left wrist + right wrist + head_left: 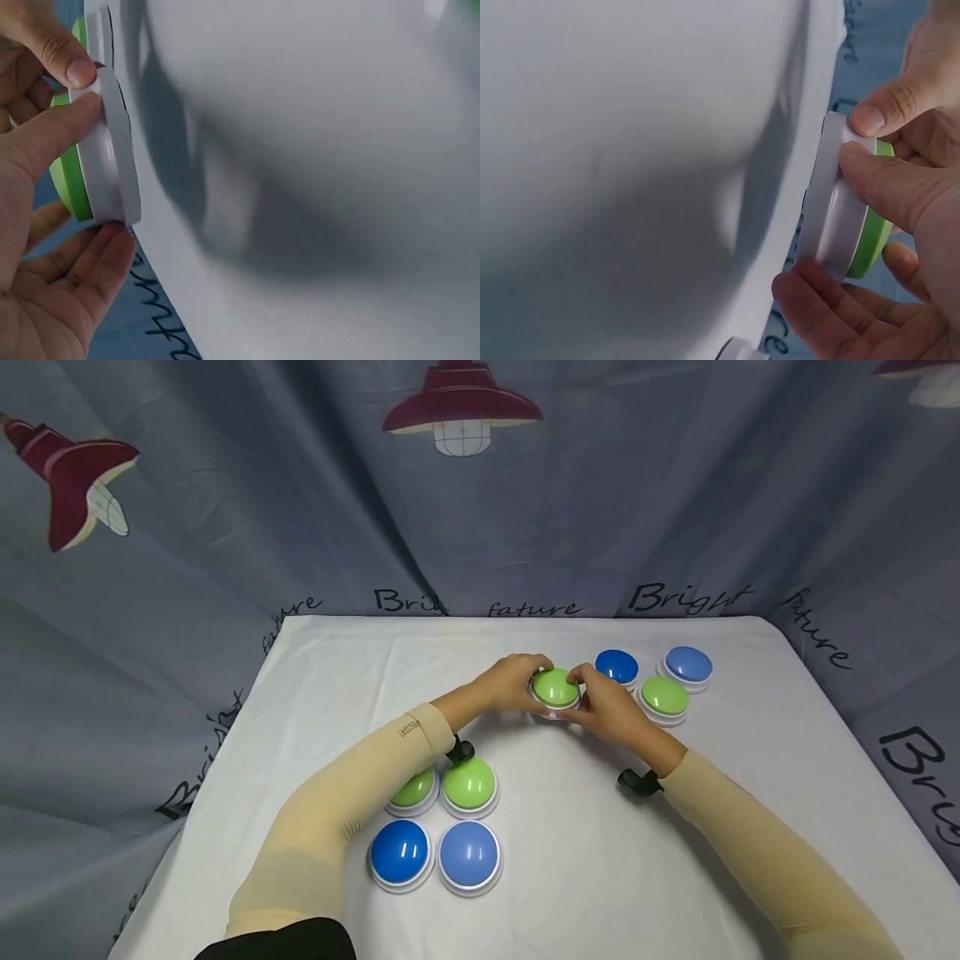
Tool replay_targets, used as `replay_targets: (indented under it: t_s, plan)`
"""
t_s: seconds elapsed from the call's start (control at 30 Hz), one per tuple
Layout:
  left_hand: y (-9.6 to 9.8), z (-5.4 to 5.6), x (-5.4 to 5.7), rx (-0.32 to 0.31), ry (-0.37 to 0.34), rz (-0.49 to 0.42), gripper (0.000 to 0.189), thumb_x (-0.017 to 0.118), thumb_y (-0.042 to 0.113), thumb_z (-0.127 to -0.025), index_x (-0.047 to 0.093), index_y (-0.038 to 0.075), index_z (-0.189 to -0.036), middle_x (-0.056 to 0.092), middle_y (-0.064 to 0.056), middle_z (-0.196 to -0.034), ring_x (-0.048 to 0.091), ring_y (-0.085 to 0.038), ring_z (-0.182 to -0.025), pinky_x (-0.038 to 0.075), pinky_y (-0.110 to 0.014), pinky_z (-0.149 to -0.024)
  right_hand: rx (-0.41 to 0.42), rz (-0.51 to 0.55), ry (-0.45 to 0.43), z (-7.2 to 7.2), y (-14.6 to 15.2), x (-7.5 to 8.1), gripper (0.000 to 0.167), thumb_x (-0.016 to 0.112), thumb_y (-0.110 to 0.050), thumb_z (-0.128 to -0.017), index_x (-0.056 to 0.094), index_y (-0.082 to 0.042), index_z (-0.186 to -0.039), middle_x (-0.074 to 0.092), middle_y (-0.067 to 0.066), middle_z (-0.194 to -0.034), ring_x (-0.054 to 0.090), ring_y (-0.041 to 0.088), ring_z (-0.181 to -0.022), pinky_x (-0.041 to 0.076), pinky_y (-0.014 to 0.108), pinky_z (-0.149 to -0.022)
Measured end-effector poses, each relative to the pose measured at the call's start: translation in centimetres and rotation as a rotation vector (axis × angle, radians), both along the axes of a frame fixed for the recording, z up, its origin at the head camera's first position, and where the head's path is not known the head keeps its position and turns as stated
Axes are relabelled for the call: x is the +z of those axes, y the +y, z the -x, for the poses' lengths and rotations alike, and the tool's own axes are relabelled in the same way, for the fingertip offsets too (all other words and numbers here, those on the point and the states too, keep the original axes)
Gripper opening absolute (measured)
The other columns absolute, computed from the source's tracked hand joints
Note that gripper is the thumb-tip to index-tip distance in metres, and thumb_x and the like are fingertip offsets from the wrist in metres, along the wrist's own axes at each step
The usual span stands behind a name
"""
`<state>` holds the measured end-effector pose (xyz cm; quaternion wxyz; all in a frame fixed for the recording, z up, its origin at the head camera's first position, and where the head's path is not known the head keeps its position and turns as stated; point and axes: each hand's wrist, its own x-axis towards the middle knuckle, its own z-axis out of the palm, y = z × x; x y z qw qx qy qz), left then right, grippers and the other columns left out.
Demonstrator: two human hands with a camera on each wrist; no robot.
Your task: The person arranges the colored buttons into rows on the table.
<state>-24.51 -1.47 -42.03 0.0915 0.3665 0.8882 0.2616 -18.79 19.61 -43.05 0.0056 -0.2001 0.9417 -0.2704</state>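
A green push button with a white round base (555,688) is held between both hands toward the back of the table, dome up. My left hand (513,683) grips its left side, and my right hand (606,706) grips the right side. In the left wrist view both thumbs press the white rim of the button (105,165), with fingertips of the left hand (52,277) at the opposite edge. From the right wrist view, the button (844,217) looks slightly raised above the cloth, its shadow falling beside it.
Right of the hands sit a dark blue button (617,667), a light blue button (688,664) and a green button (665,696). Nearer the front are two green buttons, one (469,783) beside another (414,789) partly under the left sleeve, plus dark blue (400,852) and light blue (469,854) ones.
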Motion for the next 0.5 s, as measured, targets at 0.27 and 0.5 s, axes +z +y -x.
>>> replay_targets:
  t_s: [0.27, 0.5]
  plan:
    - [-0.9, -4.0, 1.2, -0.004, 0.047, 0.004, 0.069, 0.088, 0.035, -0.074, 0.056, 0.006, -0.128, 0.063, -0.003, -0.118, 0.058, -0.012, -0.105, 0.045, -0.022, -0.091, 0.061, 0.045, 0.047, -3.3, -0.2, 0.8, 0.060, 0.086, -0.024, -0.078, 0.050, -0.004, -0.121, 0.062, 0.008, -0.097, 0.060, 0.021, -0.078, 0.052, 0.032, -0.066]
    - [-1.4, -7.5, 2.0, -0.007, 0.100, -0.008, 0.067, 0.089, 0.037, -0.073, 0.056, 0.006, -0.124, 0.064, -0.002, -0.113, 0.058, -0.011, -0.100, 0.046, -0.021, -0.088, 0.096, 0.050, 0.051, -6.1, -0.4, 1.4, 0.059, 0.086, -0.025, -0.078, 0.050, -0.008, -0.122, 0.061, 0.004, -0.089, 0.061, 0.020, -0.079, 0.053, 0.032, -0.068]
